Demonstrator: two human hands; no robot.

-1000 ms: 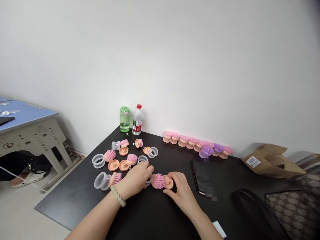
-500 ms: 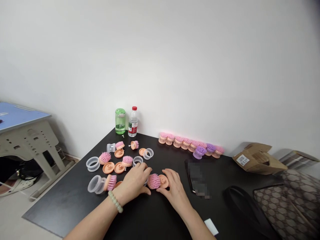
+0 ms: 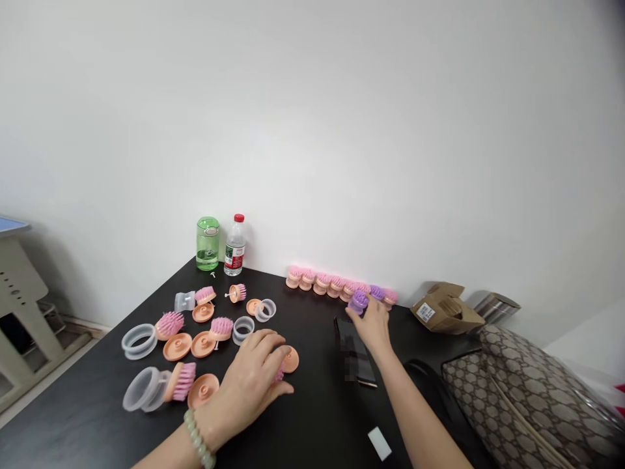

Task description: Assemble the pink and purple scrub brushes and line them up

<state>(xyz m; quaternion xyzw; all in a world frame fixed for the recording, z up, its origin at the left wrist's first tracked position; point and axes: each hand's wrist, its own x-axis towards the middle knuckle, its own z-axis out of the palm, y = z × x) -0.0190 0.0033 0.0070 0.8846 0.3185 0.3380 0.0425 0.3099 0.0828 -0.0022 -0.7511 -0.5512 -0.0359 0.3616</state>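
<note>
Black tabletop (image 3: pixel 312 417) meets a white wall (image 3: pixel 312 130), where my right hand (image 3: pixel 375 329) has thumb and fingers pinched about a purple brush (image 3: pixel 359 301), just in front of the upright row of brushes (image 3: pixel 321 284); gripping its sides probably spares the bristles. It looks squat and glossy, with stubby lilac tufts over a waisted base. The wall probably helps keep that row straight. My left hand (image 3: pixel 249 378) arches, fingers curved, over pink bristles (image 3: pixel 278 376) beside a peach disc (image 3: pixel 291 359); whether it grips them, I cannot tell. Clear rings (image 3: pixel 139 355) lie farther left, apparently spread for easy picking.
</note>
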